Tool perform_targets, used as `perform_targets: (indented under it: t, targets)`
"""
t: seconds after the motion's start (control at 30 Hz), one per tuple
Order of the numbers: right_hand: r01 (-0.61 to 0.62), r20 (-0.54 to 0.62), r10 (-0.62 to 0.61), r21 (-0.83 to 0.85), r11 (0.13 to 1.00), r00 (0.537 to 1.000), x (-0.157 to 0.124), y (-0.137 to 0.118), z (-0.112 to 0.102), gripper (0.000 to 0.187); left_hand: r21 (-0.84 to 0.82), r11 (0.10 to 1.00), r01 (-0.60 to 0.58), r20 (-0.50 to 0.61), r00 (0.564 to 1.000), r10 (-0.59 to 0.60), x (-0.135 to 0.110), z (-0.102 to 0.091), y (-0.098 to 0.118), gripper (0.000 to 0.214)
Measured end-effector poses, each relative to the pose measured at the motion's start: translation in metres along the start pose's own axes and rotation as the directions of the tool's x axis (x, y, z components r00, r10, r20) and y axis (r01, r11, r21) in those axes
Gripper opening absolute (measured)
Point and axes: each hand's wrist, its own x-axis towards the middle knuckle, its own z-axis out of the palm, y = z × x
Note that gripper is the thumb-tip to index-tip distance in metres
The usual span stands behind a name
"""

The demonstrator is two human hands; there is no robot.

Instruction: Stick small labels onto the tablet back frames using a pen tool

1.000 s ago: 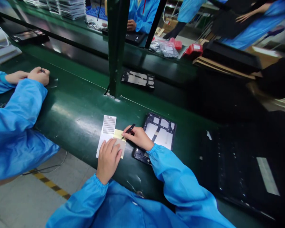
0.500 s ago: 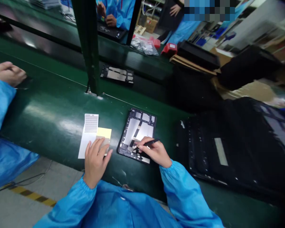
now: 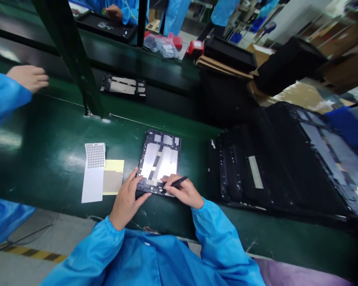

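A black tablet frame (image 3: 159, 159) with silver inner plates lies on the green bench (image 3: 47, 135) in front of me. My right hand (image 3: 183, 192) pinches black tweezers (image 3: 176, 183), with the tips down on the frame's near edge. My left hand (image 3: 127, 198) rests at the frame's near left corner, fingers spread against it. To the left lie a white sticker sheet (image 3: 92, 174) with a dotted grid and a yellow-edged backing sheet (image 3: 113, 182).
A green post (image 3: 71, 59) rises from the bench behind. Another frame (image 3: 123, 85) lies on the far belt. Black foam trays (image 3: 280, 159) fill the right side. A co-worker's hand (image 3: 30, 77) and blue sleeve are at the left; other people work beyond.
My right hand carried the tweezers from the sticker sheets to the frame's near edge. My left hand left the sheets and now touches the frame's corner. The view swung right.
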Motion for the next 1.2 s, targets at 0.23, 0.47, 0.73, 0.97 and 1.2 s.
perform_targets:
  t: [0.23,0.47,0.73,0.97,1.2]
  targets:
    - [0.018,0.002,-0.018,-0.019,1.0,1.0,0.002,-0.002,0.0,0.024,-0.002,1.0,-0.002,0.001,1.0,0.002,0.001,-0.001,0.002,0.054]
    - [0.076,0.028,-0.075,-0.028,0.997,0.997,0.0,-0.004,0.004,0.016,0.005,1.0,0.016,0.013,1.0,-0.016,0.0,0.003,0.003,0.055]
    - [0.015,-0.332,0.053,0.201,0.98,0.942,0.011,-0.006,-0.007,0.022,0.135,0.99,-0.027,-0.197,0.979,0.053,0.004,-0.057,-0.031,0.029]
    - [-0.051,-0.068,0.063,0.164,0.985,0.996,0.102,-0.022,0.03,0.028,-0.074,0.953,0.294,-0.192,0.933,-0.303,0.062,-0.116,-0.147,0.056]
    - [-0.004,-0.05,0.013,0.171,0.985,0.999,0.169,-0.026,0.085,0.035,-0.349,0.895,0.277,0.023,0.957,-0.288,0.08,-0.102,-0.141,0.028]
